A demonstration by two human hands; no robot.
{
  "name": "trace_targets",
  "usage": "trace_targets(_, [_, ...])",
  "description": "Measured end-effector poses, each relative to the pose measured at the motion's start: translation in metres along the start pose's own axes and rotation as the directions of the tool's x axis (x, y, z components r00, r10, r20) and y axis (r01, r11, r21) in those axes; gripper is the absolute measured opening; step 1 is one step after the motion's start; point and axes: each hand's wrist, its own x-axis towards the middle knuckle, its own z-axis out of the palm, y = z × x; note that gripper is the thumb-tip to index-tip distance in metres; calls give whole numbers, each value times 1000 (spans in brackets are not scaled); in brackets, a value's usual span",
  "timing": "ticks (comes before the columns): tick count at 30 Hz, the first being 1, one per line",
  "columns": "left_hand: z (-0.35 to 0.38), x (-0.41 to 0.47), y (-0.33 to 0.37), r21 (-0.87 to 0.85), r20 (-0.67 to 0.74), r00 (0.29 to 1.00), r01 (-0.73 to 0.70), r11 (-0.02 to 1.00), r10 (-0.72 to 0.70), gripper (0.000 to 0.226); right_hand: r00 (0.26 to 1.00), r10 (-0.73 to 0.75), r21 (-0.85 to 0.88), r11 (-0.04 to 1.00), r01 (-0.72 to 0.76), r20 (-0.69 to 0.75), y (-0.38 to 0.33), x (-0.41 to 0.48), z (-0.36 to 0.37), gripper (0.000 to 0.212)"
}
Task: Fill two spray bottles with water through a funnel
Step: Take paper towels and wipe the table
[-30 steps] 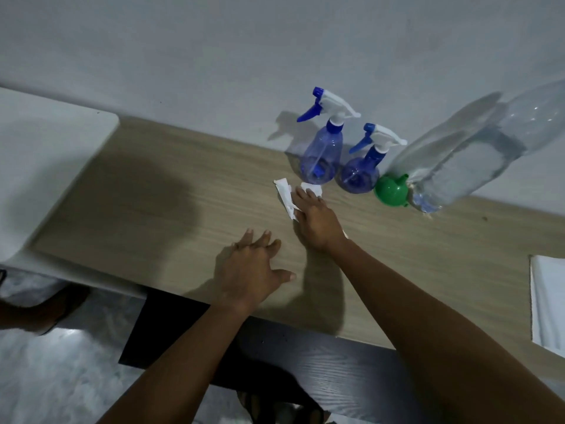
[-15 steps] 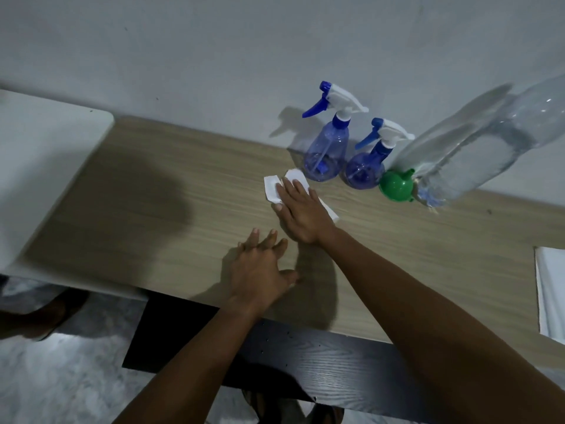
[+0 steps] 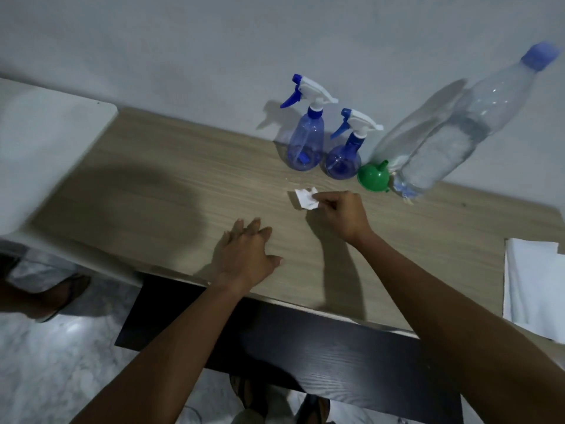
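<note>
The right hand's grip [image 3: 342, 214] is pinched on a small crumpled white tissue [image 3: 305, 199], thumb and fingertips closed on its right edge so the paper trails toward 9 o'clock on the worktop [image 3: 159, 191]; the hold looks suited to dabbing or dragging the paper over the faint wet specks just beyond it, which I take to be spilled water. The left hand [image 3: 247, 255] grips nothing: it lies flat, fingers spread toward 12 o'clock, near the worktop's front edge at about 7 o'clock from the tissue, probably as a brace while the person leans in. At 12 o'clock from the tissue, against the wall, stand the two blue spray bottles, the taller one [image 3: 305, 142] and the rounder one [image 3: 344, 157] side by side, both with trigger heads screwed on, so filling seems finished. The green funnel [image 3: 373, 176] lies on its side at 1 o'clock, touching the large clear water bottle [image 3: 452, 139], which is capped and partly full. A white cloth [image 3: 535, 283] sits at 3 o'clock by the edge.
</note>
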Motion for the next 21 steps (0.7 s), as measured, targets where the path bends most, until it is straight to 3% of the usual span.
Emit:
trace_targets(3, [17, -22, 29, 7, 20, 996, -90, 996, 90, 79, 999, 16, 28, 999, -15, -34, 20, -19, -22, 35])
trace_targets(6, [35, -36, 54, 11, 69, 990, -126, 992, 125, 92, 995, 11, -66, 998, -4, 101, 45, -35, -29, 49])
trace_targets(13, [44, -31, 63, 18, 119, 990, -76, 997, 73, 113, 935, -69, -203, 968, 147, 347, 64, -68, -23, 52])
trace_targets(21, [45, -29, 65, -2, 103, 993, -52, 999, 52, 114, 894, -193, -342, 875, 344, 406, 73, -136, -12, 63])
